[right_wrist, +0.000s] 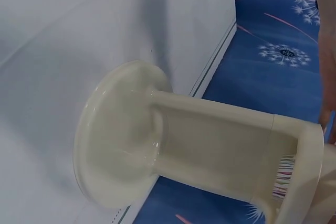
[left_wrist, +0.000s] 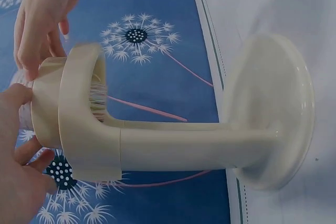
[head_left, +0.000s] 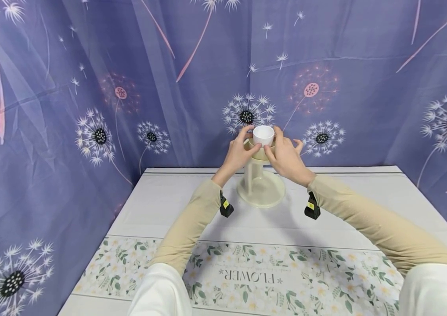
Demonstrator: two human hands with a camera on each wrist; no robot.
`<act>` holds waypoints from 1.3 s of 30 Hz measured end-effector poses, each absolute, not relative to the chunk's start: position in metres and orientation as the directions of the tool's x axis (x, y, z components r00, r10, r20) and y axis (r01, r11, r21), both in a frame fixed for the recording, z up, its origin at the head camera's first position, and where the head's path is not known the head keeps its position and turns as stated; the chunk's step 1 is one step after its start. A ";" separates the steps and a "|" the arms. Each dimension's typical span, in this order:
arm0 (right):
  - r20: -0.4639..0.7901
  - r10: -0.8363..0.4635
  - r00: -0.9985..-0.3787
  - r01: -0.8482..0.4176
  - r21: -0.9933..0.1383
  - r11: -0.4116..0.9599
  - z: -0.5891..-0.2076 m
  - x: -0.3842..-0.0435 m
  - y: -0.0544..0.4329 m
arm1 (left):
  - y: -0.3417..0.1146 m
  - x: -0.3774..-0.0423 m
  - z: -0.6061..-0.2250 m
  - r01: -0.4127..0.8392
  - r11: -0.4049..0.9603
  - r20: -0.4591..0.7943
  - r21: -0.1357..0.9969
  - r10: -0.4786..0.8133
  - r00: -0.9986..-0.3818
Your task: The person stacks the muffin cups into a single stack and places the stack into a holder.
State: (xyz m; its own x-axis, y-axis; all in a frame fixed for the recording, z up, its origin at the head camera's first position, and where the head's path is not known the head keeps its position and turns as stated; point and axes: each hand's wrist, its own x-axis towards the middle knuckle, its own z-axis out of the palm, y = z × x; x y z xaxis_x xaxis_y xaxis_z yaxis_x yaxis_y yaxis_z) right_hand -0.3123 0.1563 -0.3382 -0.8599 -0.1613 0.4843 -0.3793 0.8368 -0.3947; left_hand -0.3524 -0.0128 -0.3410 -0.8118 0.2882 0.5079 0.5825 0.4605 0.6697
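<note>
A small white cup point(head_left: 263, 139) sits upright at the top of a cream plastic stand point(head_left: 268, 193). My left hand point(head_left: 236, 154) holds the cup from the left, its thumb on the near side. From the right, my right hand point(head_left: 288, 159) grips it too, with its thumb close to the other one. Below the cup is a cream cylinder point(left_wrist: 48, 103) in the stand's ring point(left_wrist: 79, 114). Multicoloured bristles point(left_wrist: 97, 100) show in the opening under the ring. The right wrist view shows only an edge of the hand.
The stand's round base point(right_wrist: 115, 140) rests on a white tablecloth point(head_left: 184, 206), near the back edge. A floral band point(head_left: 247, 276) with the word FLOWER crosses the front. Blue dandelion-print curtains point(head_left: 192, 101) hang behind and at the sides.
</note>
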 end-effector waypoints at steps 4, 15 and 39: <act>0.445 -0.172 -0.879 -0.353 -0.364 0.862 -0.337 -0.311 0.155 | -0.014 -0.352 -0.342 0.575 0.470 0.483 0.669 0.313 -0.818; 0.429 -0.163 -0.888 -0.334 -0.360 0.871 -0.341 -0.311 0.154 | -0.012 -0.353 -0.342 0.565 0.521 0.477 0.640 0.308 -0.823; 0.532 -0.191 -0.825 -0.444 -0.401 0.801 -0.351 -0.307 0.162 | -0.021 -0.349 -0.345 0.569 0.484 0.498 0.664 0.281 -0.820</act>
State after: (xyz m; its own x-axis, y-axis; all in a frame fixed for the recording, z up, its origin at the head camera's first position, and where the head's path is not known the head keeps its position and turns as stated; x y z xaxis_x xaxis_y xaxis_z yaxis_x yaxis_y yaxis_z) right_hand -0.3071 0.1615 -0.3508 -0.8247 -0.1913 0.5322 -0.4443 0.8014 -0.4005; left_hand -0.3488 -0.0205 -0.3448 -0.8203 0.2811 0.4981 0.5694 0.4843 0.6643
